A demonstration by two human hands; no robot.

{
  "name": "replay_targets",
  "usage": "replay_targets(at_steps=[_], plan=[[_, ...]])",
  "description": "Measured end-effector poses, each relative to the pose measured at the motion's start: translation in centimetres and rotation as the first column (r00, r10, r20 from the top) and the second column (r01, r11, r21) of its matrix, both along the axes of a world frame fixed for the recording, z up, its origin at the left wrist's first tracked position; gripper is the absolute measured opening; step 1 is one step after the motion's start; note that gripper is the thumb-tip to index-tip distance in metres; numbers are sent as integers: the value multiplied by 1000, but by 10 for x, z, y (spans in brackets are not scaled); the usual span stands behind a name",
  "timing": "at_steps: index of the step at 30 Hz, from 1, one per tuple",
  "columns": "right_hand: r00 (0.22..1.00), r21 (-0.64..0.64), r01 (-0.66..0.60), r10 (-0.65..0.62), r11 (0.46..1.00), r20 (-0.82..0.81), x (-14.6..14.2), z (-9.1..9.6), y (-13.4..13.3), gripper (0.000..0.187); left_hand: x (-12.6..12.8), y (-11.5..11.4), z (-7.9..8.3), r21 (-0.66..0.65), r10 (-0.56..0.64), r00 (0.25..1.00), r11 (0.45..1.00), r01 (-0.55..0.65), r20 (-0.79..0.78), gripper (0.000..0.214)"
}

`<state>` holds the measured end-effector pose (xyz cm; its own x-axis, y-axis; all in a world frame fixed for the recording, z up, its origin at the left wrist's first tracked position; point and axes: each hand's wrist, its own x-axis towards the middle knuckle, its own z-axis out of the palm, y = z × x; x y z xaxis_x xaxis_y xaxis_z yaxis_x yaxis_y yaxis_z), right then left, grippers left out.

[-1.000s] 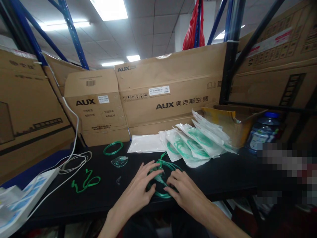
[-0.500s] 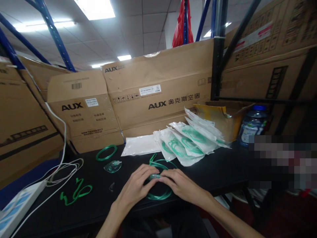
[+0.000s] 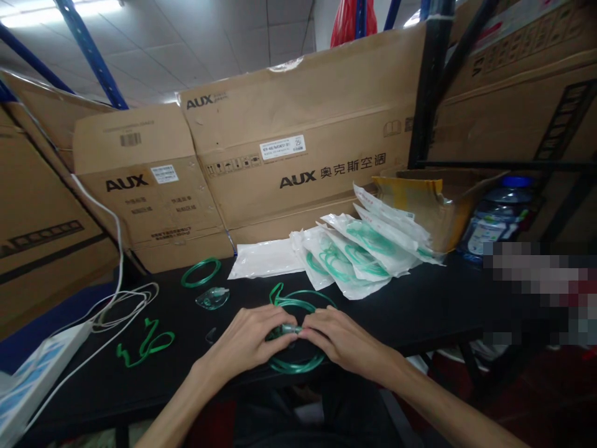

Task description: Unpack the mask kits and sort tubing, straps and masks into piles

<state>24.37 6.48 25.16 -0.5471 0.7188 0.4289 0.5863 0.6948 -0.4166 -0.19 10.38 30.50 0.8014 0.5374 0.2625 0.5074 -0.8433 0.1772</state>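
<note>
My left hand (image 3: 256,336) is closed on a clear green-tinted oxygen mask (image 3: 288,328), mostly hidden by the fingers except its connector. A green strap (image 3: 276,294) loops out behind that hand. Fingertips of my right hand (image 3: 340,339) pinch the end of the green tubing at the connector; whether the two are fully joined I cannot tell. Coiled green tubing (image 3: 298,367) lies beneath both hands on the black table (image 3: 224,386). To the left are another clear mask (image 3: 213,298), a tubing coil (image 3: 201,272), a loose green strap (image 3: 148,345) and a small clear piece (image 3: 211,336).
Several white packets with green tubing (image 3: 354,255) and a flat white packet (image 3: 265,257) lie at the back. Cardboard boxes (image 3: 298,124) wall the table. A blue-capped bottle (image 3: 497,218) stands right, a power strip (image 3: 44,379) with white cable left.
The camera view has tilted downward. Both hands stay together at the mask's connector, with only slight shifts of the fingers. The surrounding things have not moved on the table.
</note>
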Motion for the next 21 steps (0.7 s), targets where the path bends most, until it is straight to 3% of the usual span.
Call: replay_targets(at_steps=[2, 4, 5, 7, 9, 13, 15, 18, 21], plan=[[997, -3, 59, -59, 998, -42, 11, -7, 1, 24, -24, 8, 0, -20, 113, 989, 994, -112, 100, 30], [979, -38, 148, -152, 988, -136, 22, -13, 2, 21, -49, 14, 0, -28, 251, 931, 967, -252, 264, 38], [966, -58, 182, -189, 982, -179, 26, -16, 2, 20, -58, 16, 0, -31, 296, 890, 952, -305, 347, 32], [954, -83, 204, -217, 975, -207, 28, -18, 2, 19, -60, 15, -2, -49, 299, 862, 951, -306, 410, 24], [959, -78, 200, -211, 977, -188, 24, -16, 2, 19, -40, 13, -4, -65, 249, 855, 967, -248, 455, 24], [953, -31, 211, -213, 977, -214, 16, -13, 0, 15, 25, 18, -7, -151, 318, 678, 944, -294, 663, 39], [951, 2, 214, -208, 977, -230, 15, -14, -1, 13, 46, 23, -9, -172, 325, 662, 942, -287, 676, 42], [954, 58, 223, -206, 973, -216, 15, -15, -2, 13, 52, 29, -17, -141, 302, 698, 950, -280, 650, 39], [955, 80, 250, -232, 965, -183, 14, -15, -5, 14, 43, 34, -27, -132, 337, 687, 933, -334, 644, 38]])
